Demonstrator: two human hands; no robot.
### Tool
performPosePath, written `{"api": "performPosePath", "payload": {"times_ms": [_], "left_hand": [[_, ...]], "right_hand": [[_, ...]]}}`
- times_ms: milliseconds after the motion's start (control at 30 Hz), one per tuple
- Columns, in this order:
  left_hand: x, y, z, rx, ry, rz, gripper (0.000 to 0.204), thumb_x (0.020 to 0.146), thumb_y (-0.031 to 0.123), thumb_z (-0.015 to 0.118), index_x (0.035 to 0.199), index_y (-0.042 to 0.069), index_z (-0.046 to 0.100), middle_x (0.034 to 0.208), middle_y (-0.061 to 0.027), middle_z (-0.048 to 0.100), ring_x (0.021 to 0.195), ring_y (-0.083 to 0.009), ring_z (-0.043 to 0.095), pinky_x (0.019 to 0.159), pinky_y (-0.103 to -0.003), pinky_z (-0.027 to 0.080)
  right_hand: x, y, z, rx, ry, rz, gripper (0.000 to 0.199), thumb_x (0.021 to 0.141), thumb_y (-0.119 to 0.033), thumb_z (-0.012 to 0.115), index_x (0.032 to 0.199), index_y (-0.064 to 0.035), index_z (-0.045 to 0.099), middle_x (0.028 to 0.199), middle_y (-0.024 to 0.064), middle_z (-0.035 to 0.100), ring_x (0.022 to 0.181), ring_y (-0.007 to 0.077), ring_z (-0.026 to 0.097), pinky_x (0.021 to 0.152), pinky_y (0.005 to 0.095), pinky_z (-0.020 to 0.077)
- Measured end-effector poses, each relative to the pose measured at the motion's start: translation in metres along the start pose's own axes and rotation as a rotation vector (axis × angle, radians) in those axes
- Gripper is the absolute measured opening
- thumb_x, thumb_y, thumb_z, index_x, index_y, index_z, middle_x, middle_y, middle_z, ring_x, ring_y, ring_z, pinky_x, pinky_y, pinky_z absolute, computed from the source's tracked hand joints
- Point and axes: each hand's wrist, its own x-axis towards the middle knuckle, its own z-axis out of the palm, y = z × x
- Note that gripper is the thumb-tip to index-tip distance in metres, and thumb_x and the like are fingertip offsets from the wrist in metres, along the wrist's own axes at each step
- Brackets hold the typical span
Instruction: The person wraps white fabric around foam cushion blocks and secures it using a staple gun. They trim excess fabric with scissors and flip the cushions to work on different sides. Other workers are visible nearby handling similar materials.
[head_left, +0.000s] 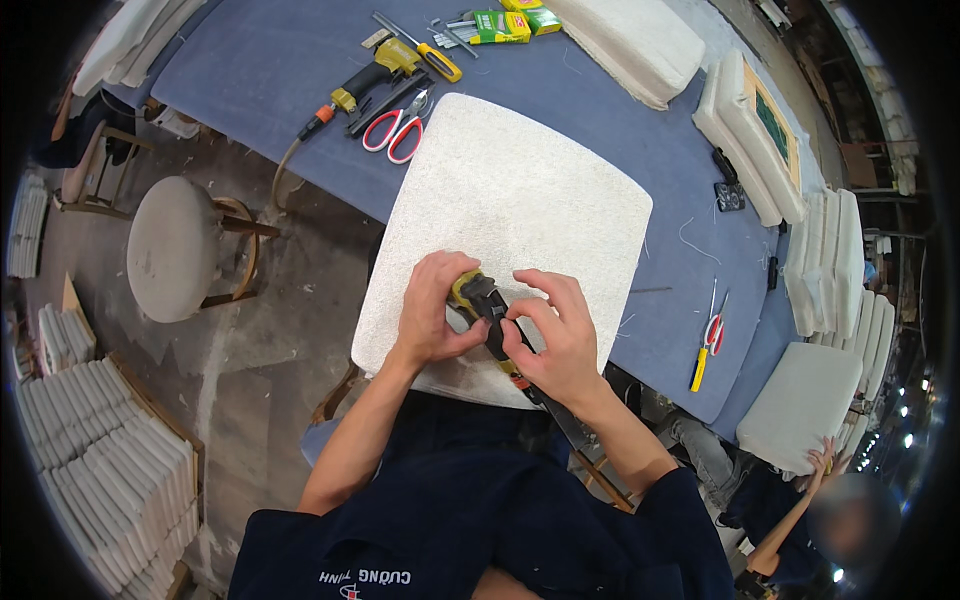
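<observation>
Both hands are closed on a yellow-and-black staple gun [487, 318]: left hand [432, 312] at its head, right hand [556, 340] along its body. Beneath the grip lies a white seat cushion [520, 200] on the blue table [270, 60].

So the staple gun [487, 312] is a yellow-and-black one, lying tilted across the near edge of a cream fabric-covered seat cushion [510, 200]. That cushion is a squarish pad with rounded corners, sitting flat and overhanging the blue bench [290, 60].
</observation>
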Motion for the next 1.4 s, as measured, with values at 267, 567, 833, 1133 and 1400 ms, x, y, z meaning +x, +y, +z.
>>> {"api": "performPosePath", "payload": {"times_ms": [267,567,833,1133,1400], "left_hand": [[0.000,0.000,0.001,0.014,0.004,0.005,0.079,0.065,0.017,0.087,0.138,0.011,0.058,0.122,-0.0157,0.067,0.117,-0.0416,0.065,0.112,-0.056,0.046],[0.002,0.001,-0.002,-0.008,-0.006,0.008,0.077,0.066,0.017,0.087,0.137,0.011,0.058,0.122,-0.0155,0.067,0.117,-0.0418,0.065,0.111,-0.056,0.046],[0.002,0.002,-0.001,0.005,0.001,0.013,0.078,0.066,0.016,0.087,0.137,0.010,0.057,0.123,-0.0163,0.066,0.116,-0.0416,0.065,0.110,-0.056,0.047],[0.001,0.003,0.000,-0.007,0.012,-0.008,0.076,0.066,0.015,0.087,0.136,0.011,0.058,0.123,-0.0161,0.066,0.117,-0.0415,0.064,0.110,-0.055,0.047],[0.000,0.002,0.000,0.002,0.009,-0.010,0.079,0.064,0.014,0.087,0.137,0.012,0.058,0.122,-0.0157,0.067,0.117,-0.0417,0.064,0.111,-0.055,0.046]], "right_hand": [[0.009,-0.002,-0.015,-0.001,-0.066,-0.051,0.029,0.077,-0.004,0.083,0.104,-0.0080,0.075,0.133,0.0138,0.069,0.113,0.0369,0.067,0.092,0.0470,0.0528],[0.009,0.001,-0.026,0.063,-0.178,-0.004,0.034,0.077,-0.005,0.083,0.110,-0.0110,0.076,0.134,0.0109,0.068,0.117,0.0344,0.066,0.094,0.0451,0.0521],[0.017,0.001,-0.037,-0.229,-0.292,-0.263,0.034,0.076,-0.010,0.084,0.108,-0.0152,0.074,0.136,0.0068,0.066,0.119,0.0303,0.063,0.093,0.0429,0.0507],[0.021,0.032,-0.020,0.269,-0.216,-0.069,0.027,0.071,-0.003,0.085,0.094,-0.0116,0.075,0.132,0.0099,0.069,0.117,0.0324,0.064,0.088,0.0417,0.0529],[0.004,-0.008,-0.009,-0.075,-0.055,-0.043,0.025,0.067,-0.008,0.084,0.087,-0.0107,0.068,0.129,0.0111,0.066,0.119,0.0382,0.061,0.092,0.0480,0.0483]]}}
